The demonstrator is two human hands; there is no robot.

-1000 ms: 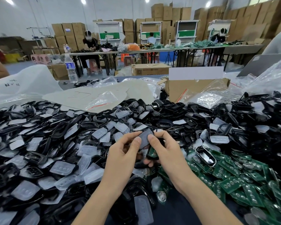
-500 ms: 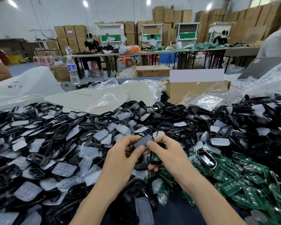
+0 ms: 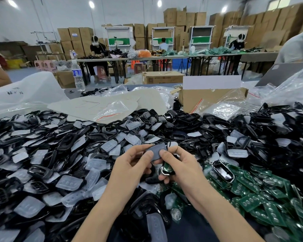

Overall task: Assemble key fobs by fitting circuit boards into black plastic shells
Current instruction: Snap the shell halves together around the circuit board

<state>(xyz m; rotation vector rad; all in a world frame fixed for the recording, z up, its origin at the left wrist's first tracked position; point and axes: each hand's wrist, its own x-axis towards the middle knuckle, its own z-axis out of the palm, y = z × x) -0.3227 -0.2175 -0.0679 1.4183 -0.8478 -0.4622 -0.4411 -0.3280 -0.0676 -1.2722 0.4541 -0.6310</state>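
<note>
- Grey rubber button pad (image 3: 157, 151) sits pinched between your two hands, just above the near middle of the heap; a second ago it stood more on end, and now it lies tilted with its long side running left to right
- Your left hand (image 3: 131, 165) grips the pad's left end, thumb on top and the other fingers curled beneath
- Your right hand (image 3: 180, 169) pins the pad's right end with its thumb, while its lower fingers curl round a black shell (image 3: 168, 169) with a green circuit board showing inside; that shell has stayed tucked under the same fingers all along
- The board looks already seated, so I judge the turn of the pad to be you squaring it up before laying it over the board
- Which face of the pad is toward the shell I cannot tell, so check it before you press
- Loose circuit boards (image 3: 252, 187) lie heaped to the near right, with a chrome-rimmed shell (image 3: 222, 172) resting on them just right of your hand
- Empty shells (image 3: 42, 172) and clear pads (image 3: 68, 183) cover the left and far side
</note>
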